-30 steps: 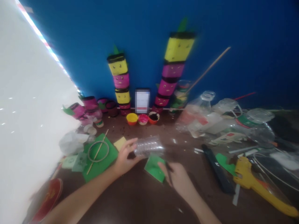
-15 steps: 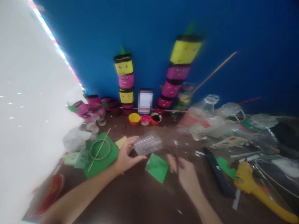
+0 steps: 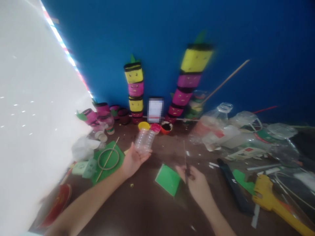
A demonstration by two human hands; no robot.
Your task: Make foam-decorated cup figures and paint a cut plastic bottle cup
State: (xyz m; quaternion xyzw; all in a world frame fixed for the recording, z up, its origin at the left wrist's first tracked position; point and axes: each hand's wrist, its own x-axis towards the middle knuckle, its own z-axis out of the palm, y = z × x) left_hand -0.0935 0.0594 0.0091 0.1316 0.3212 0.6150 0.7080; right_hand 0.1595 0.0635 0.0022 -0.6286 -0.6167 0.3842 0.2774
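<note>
Cylinder (image 3: 144, 141) in left fingers (image 3: 144, 158), scissors (image 3: 187, 171) in right fingers (image 3: 181, 170)

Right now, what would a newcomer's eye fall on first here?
Probably the taller yellow-and-magenta stack against the blue backdrop, with a shorter stack to its left. Below them, near the center, the left hand holds a clear ribbed plastic piece. At lower right, a yellow glue gun stands out.
</note>
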